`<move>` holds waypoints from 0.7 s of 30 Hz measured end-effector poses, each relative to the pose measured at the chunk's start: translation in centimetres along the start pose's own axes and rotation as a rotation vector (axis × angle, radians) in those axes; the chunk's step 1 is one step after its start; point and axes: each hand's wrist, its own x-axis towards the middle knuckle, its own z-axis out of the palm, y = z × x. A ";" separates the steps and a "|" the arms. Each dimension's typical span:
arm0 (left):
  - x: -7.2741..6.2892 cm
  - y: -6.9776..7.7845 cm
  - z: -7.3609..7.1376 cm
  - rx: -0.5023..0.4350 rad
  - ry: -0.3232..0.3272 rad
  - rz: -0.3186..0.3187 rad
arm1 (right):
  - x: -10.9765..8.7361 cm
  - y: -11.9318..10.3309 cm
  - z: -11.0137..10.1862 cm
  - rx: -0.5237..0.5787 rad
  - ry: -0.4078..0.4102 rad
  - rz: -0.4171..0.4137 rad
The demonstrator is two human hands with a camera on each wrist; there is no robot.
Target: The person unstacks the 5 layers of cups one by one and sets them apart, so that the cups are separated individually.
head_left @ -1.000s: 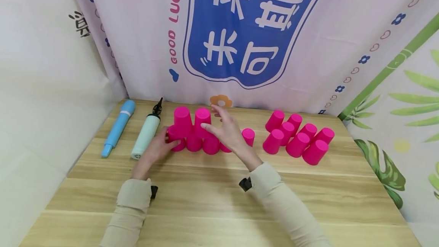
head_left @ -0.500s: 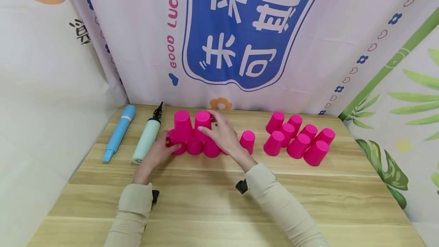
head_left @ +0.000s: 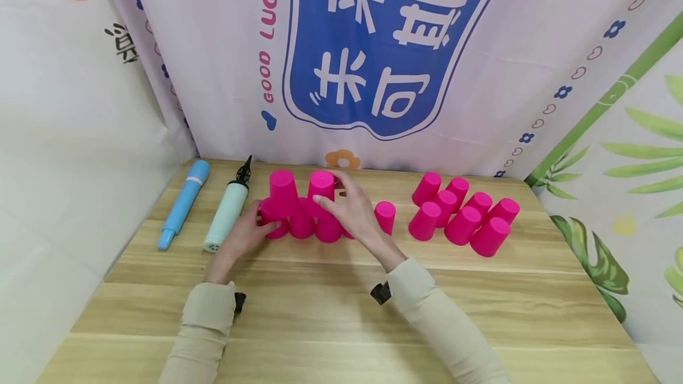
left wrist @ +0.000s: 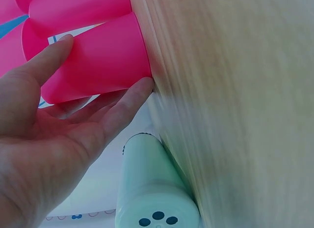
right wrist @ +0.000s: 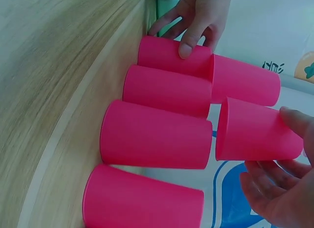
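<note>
Bottom row (head_left: 301, 225) up at 12 o'clock, one upper cup (head_left: 283, 191) set — right hand (head_left: 354, 209) pinches second cup (right wrist: 257, 134) at its 3 o'clock, left hand (head_left: 246, 233) fingers grip end cup (right wrist: 164, 56) — loose cups (head_left: 464, 225) at 1 o'clock look left to stack.

Pink cups (head_left: 283, 192), upside down, on two levels

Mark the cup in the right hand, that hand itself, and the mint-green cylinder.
Cup (right wrist: 257, 131): right wrist view, side wall.
Right hand (head_left: 354, 209): head view, back of the hand.
Mint-green cylinder (head_left: 225, 215): head view, middle of its body.
</note>
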 end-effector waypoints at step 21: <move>0.1 0.0 -0.1 0.010 -0.007 0.004 | -2.9 1.9 -3.9 -0.018 0.106 0.017</move>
